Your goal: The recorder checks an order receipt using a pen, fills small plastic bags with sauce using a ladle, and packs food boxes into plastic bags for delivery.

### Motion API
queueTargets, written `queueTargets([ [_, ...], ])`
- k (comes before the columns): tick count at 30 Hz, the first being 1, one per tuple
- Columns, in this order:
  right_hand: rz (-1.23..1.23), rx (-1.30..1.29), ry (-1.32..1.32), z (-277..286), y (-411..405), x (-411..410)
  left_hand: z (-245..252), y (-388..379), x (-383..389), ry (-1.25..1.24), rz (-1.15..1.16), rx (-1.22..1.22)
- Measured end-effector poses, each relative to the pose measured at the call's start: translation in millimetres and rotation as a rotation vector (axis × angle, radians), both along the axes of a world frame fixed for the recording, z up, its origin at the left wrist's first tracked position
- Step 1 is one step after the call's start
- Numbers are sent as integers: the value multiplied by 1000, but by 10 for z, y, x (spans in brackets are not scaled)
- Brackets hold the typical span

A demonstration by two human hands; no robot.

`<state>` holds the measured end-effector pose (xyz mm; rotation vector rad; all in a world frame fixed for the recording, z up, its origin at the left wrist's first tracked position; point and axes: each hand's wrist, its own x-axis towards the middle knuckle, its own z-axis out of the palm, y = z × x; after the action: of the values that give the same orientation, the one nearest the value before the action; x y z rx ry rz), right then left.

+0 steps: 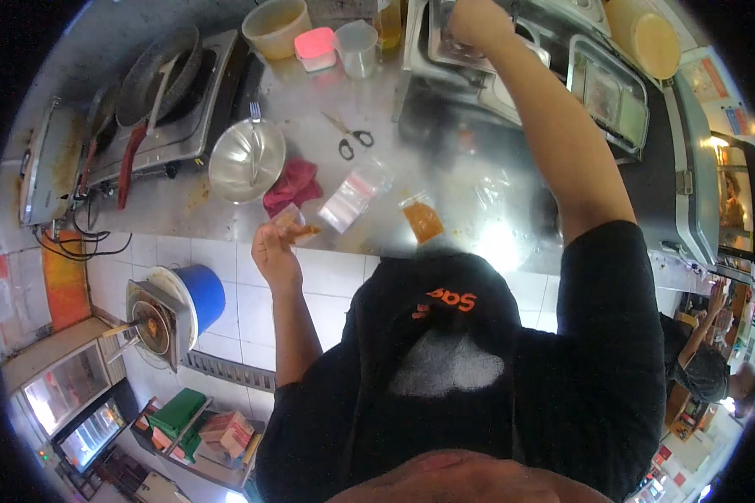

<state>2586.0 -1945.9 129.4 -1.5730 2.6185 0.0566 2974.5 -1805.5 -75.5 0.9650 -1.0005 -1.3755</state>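
Note:
My left hand (273, 254) pinches a small clear plastic bag (289, 220) with orange-brown sauce in its lower part, over the front edge of the steel counter (377, 151). My right hand (481, 28) reaches far forward, over a metal pan (440, 38) in a countertop unit. Its fingers are too hard to make out to tell whether they grip anything. A filled bag of orange-brown sauce (423, 221) lies flat on the counter before me. Between it and my left hand is a stack of clear plastic bags (352, 196). A crumpled red cloth (294, 182) lies beside a metal bowl (242, 163) with a fork (255, 135) across it.
Scissors (347, 136) lie partly spread behind the bags. At the back stand a plastic tub (277, 31), a pink-lidded container (316, 49) and a clear jug (357, 50). A frying pan (138, 94) rests on the left stove. Another person (698, 361) is far right.

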Motion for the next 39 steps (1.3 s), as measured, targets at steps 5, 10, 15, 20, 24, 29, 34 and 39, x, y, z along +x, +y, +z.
queueTargets([
  [5, 975, -830, -366, -528, 1211, 535, -115, -17, 76, -48, 103, 103],
  [10, 512, -317, -507, -2017, 2317, 778, -45, -163, -162, 140, 56, 188],
  [15, 270, -379, -293, -2718, 2460, 915, 240, -18, -520, 121, -158, 106],
  [20, 83, -334, -751, -2577, 3176, 523, 194, 433, -1236, 292, -377, 300],
  [24, -179, -639, -1468, -1874, 4832, -2, 281, 1456, -2250, 345, -730, 566],
  [29, -208, -1423, -2061, -1415, 7188, -551, 363, 3275, -3703, 205, -1225, 645],
  [34, -621, -1615, -1958, -1431, 8983, -981, 196, 5048, -4621, 260, -1561, 746],
  [39, -512, -1722, -1900, -1378, 10502, -1997, 335, 6433, -5498, 155, -1738, 571],
])
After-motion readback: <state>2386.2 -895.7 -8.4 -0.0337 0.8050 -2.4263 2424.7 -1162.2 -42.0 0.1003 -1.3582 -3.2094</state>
